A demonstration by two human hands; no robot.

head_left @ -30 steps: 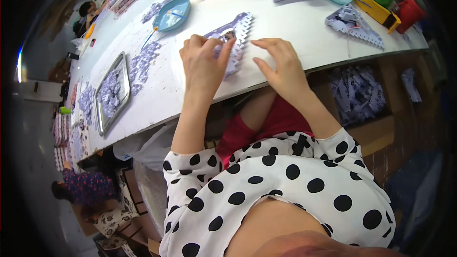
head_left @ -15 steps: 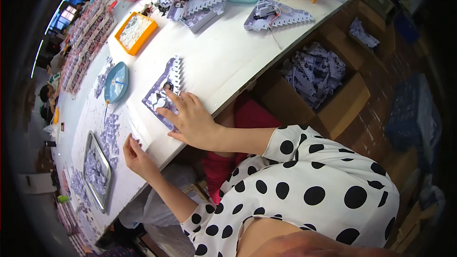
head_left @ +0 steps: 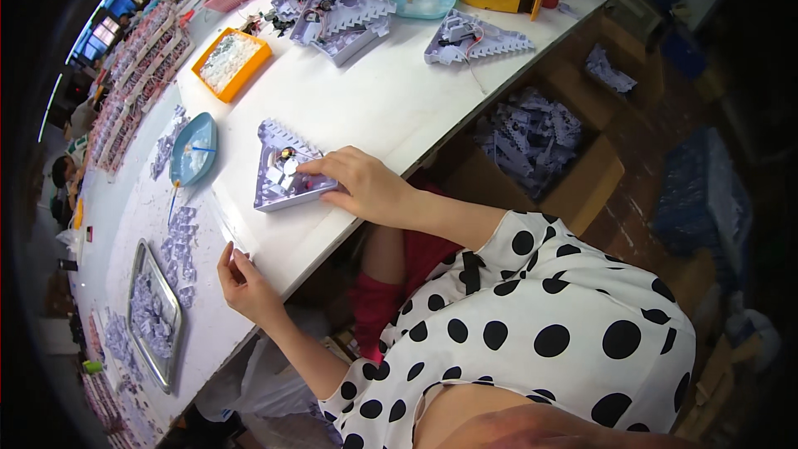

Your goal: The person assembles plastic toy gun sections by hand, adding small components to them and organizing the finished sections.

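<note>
A pale purple triangular plastic housing (head_left: 287, 191) with a toothed edge lies on the white table, with small white parts and a round dark part inside it. My right hand (head_left: 366, 183) grips its right corner, fingers over the inside and thumb low by the outer wall. To the left, near the table's front edge, my left hand (head_left: 247, 287) hovers with its fingers curled and the thumb close to the index finger. Whatever may be between those fingertips is too small to make out.
Left of the housing are a blue dish (head_left: 193, 154) with a brush, loose purple pieces (head_left: 179, 249) and a metal tray (head_left: 173, 308). Farther back stand an orange box (head_left: 252, 66) of white parts and stacked housings (head_left: 341, 21). A carton (head_left: 598, 175) of purple parts sits below, right.
The housing has been turned on the table by my right hand, so its toothed edge now faces away. My right hand has shifted to its right corner. My left hand has barely moved.
</note>
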